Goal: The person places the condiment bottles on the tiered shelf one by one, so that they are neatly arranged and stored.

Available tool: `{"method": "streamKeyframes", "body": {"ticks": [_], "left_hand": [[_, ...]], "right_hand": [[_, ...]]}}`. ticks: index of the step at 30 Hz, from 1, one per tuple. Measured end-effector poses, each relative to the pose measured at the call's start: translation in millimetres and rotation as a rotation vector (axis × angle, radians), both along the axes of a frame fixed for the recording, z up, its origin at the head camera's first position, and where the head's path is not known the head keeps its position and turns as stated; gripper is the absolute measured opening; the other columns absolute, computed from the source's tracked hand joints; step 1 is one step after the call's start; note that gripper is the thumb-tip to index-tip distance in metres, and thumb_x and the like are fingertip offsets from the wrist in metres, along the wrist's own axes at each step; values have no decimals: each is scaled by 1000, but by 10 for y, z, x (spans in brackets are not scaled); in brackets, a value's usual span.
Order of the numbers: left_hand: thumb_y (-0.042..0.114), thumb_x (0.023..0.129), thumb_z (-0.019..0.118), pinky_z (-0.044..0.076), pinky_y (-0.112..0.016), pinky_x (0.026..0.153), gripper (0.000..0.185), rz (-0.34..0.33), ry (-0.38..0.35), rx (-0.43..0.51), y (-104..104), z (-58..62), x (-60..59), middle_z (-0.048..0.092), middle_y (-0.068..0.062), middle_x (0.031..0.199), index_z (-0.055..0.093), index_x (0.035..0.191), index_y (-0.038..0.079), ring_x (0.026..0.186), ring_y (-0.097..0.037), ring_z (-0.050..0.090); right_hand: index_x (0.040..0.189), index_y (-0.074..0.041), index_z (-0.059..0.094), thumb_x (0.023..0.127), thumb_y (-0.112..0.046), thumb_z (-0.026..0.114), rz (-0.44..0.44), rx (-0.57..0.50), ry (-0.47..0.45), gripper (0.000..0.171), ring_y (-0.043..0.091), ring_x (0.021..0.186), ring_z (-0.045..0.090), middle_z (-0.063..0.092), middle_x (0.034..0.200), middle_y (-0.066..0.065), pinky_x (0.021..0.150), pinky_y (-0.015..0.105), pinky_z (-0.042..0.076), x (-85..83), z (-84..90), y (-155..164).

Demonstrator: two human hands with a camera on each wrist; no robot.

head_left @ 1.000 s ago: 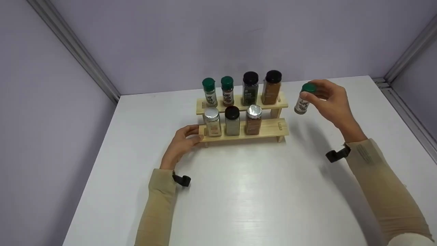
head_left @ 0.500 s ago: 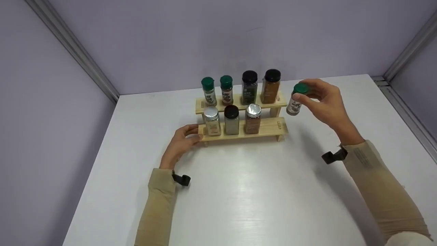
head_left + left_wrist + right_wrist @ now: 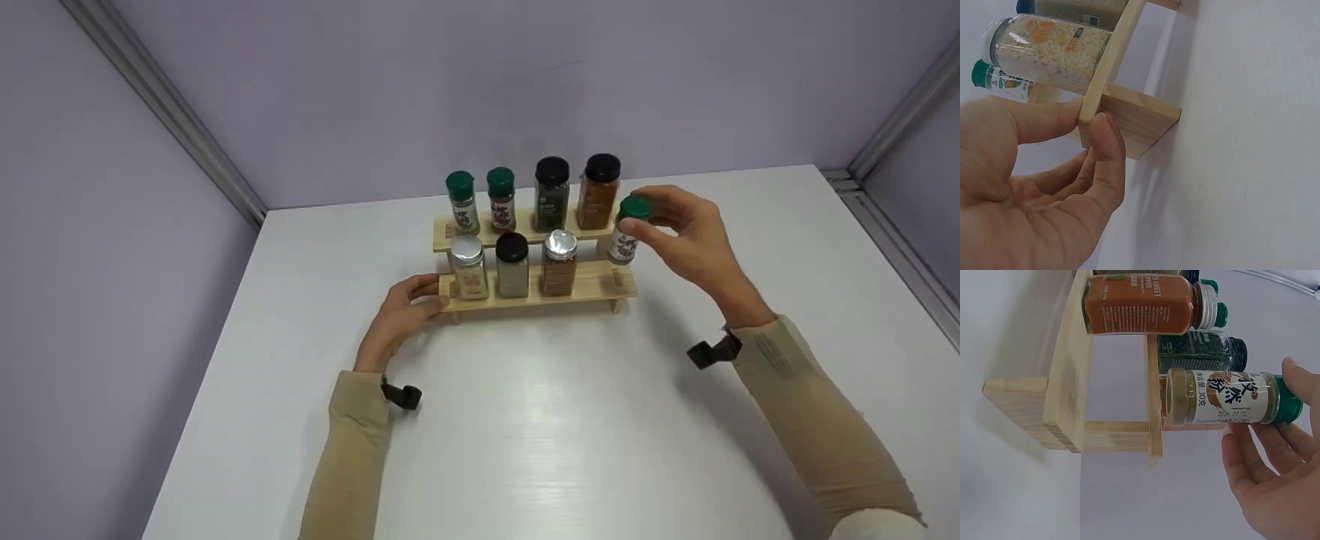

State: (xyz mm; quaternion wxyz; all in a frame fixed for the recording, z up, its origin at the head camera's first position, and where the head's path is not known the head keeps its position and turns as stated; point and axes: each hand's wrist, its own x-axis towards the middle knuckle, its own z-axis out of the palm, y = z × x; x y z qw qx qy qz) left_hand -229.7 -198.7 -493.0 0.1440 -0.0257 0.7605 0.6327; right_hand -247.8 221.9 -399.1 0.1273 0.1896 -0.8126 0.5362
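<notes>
A two-tier wooden spice rack [image 3: 592, 281] stands on the white table. My left hand [image 3: 401, 313] pinches the left end of its lower shelf; the left wrist view shows thumb and fingers on the board's edge [image 3: 1090, 115]. My right hand [image 3: 694, 244] grips a green-capped spice jar [image 3: 624, 238] by its cap, holding it in the air above the right end of the lower shelf. In the right wrist view that spice jar [image 3: 1224, 396] has a white label and brownish powder inside. Its base is apart from the shelf.
On the lower shelf stand a silver-capped jar [image 3: 469, 271], a black-capped jar [image 3: 512, 268] and a silver-capped red-brown jar [image 3: 559, 266]. Several jars, including an orange one [image 3: 598, 195], line the upper shelf. A wall [image 3: 375, 97] rises behind the table.
My right hand has carried the green-capped spice jar leftward and slightly nearer, from beside the rack to over the lower shelf's right end. My left hand keeps its hold on the rack.
</notes>
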Motion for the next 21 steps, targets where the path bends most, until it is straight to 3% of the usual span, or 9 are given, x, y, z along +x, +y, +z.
{"method": "streamKeyframes", "body": {"ticks": [12, 21], "left_hand": [[7, 103, 65, 56, -40, 108, 51, 10, -3, -21, 3, -21, -2, 55, -17, 149, 52, 153, 2, 132, -30, 60], [7, 102, 66, 56, -40, 108, 53, 9, 13, -29, -4, -25, 3, 56, -18, 149, 51, 153, 2, 131, -30, 60]], "right_hand": [[134, -2, 71, 97, -10, 80, 34, -7, -52, 39, 5, 101, 71, 74, 109, -4, 93, 14, 55, -2, -159, -130], [137, -4, 70, 98, -12, 80, 67, -14, -84, 41, 5, 104, 71, 75, 116, 9, 96, 16, 56, 23, -330, -189]]}}
